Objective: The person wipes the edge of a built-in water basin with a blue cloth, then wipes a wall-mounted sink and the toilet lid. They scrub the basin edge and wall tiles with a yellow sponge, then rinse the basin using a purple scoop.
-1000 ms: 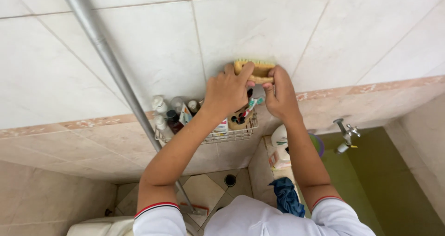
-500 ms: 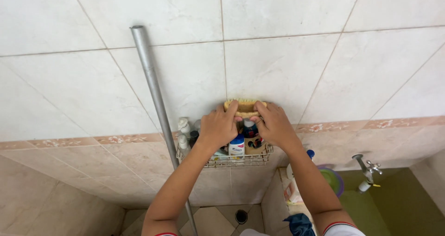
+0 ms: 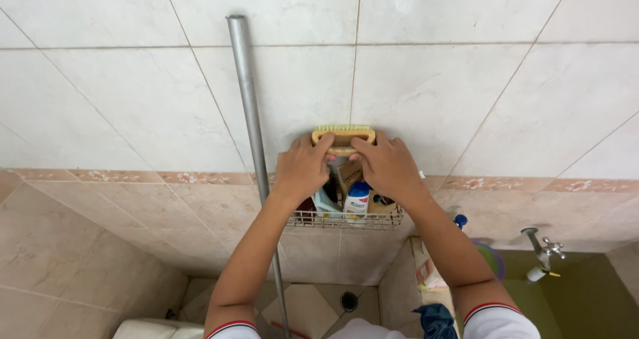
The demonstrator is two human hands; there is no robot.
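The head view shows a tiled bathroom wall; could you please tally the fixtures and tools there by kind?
Yellow plastic scrub brush, held against the wall by left hand and right hand: 1
Grey metal upright pipe: 1
White wire shelf basket: 1
Silver metal tap: 1
Total: 4

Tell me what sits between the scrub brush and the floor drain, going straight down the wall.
In the head view, a wire basket of bottles hangs below the scrub brush; beneath it, bare tile runs down to the floor drain.

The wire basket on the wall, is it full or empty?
Full: the wire basket holds bottles packed side by side below both hands.
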